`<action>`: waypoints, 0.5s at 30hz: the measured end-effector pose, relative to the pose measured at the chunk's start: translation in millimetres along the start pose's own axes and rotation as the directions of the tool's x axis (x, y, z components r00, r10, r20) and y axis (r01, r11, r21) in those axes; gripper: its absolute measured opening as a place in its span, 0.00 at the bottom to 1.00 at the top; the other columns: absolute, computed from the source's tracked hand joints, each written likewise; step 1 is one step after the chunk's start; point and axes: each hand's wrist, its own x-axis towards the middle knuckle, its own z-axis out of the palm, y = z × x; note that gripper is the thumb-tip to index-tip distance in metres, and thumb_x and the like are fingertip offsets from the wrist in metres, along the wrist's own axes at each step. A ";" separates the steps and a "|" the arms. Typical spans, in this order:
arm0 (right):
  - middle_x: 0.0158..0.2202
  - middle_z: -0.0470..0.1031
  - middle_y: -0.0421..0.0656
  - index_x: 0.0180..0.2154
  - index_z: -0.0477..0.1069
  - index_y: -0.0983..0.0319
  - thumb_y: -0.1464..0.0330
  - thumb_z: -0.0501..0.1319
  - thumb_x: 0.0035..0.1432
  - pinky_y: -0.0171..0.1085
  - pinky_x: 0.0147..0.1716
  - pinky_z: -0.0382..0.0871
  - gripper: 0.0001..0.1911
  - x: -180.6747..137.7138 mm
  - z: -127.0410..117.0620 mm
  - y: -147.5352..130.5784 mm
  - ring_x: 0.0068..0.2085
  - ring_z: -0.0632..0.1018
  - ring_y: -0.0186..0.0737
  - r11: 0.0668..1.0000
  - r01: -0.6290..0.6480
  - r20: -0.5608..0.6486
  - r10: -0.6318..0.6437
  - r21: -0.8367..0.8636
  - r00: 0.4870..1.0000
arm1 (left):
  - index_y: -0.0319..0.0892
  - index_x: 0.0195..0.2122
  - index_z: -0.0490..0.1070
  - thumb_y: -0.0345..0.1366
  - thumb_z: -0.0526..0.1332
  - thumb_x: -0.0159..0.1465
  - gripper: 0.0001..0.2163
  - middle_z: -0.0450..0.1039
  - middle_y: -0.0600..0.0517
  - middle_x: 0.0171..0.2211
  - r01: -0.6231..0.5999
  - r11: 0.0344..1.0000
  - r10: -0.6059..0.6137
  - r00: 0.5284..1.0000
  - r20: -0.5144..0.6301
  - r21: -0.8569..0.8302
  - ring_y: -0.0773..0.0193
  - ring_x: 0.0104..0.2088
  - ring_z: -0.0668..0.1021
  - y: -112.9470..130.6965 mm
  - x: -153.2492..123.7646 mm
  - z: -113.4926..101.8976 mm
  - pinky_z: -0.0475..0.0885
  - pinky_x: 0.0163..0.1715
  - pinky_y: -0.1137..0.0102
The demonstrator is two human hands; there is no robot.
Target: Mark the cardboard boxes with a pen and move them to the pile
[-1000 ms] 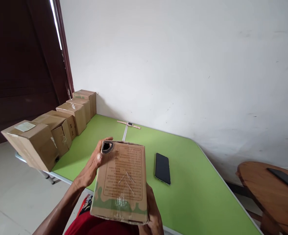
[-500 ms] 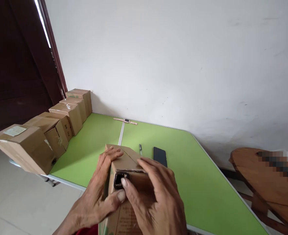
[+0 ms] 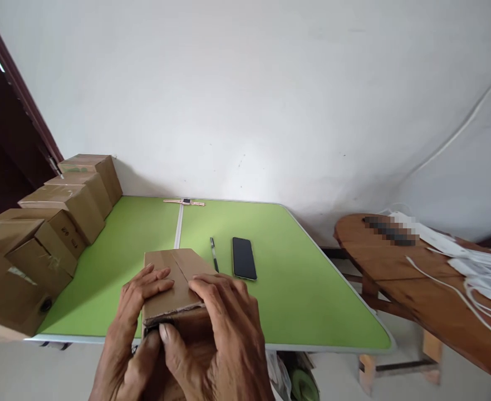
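A brown cardboard box [image 3: 178, 292] is held at the front edge of the green table [image 3: 299, 295]. My left hand [image 3: 134, 317] grips its left side, fingers over the top and thumb at the front corner. My right hand [image 3: 229, 328] wraps the right side, with fingertips on the top face and thumb on the front near the left thumb. Between the thumbs and the top edge, a dark piece [image 3: 153, 327] shows at the corner; my thumbs mostly cover it, and I cannot tell its kind. The box's lower part is hidden by my hands.
Several cardboard boxes [image 3: 78, 195] line the table's left side. A pen [image 3: 214, 253] and a smartphone [image 3: 244, 258] lie beyond my right hand, and a watch [image 3: 186, 201] near the wall. On the right, a wooden table [image 3: 399, 273] carries white cables [image 3: 483, 284].
The view has swung to the right, bringing the white cables into sight. The box's printed front is now out of view, and my left thumb has moved up to the dark piece.
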 end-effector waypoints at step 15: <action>0.55 0.78 0.56 0.53 0.74 0.61 0.45 0.57 0.66 0.53 0.52 0.74 0.29 27.9 -15.8 150.9 0.55 0.79 0.59 0.846 -0.532 -0.106 0.532 0.025 0.840 | 0.56 0.67 0.64 0.62 0.61 0.63 0.34 0.63 0.47 0.70 0.206 0.978 -0.207 0.976 0.062 0.016 0.31 0.68 0.67 12.4 16.5 -3.2 0.68 0.62 0.42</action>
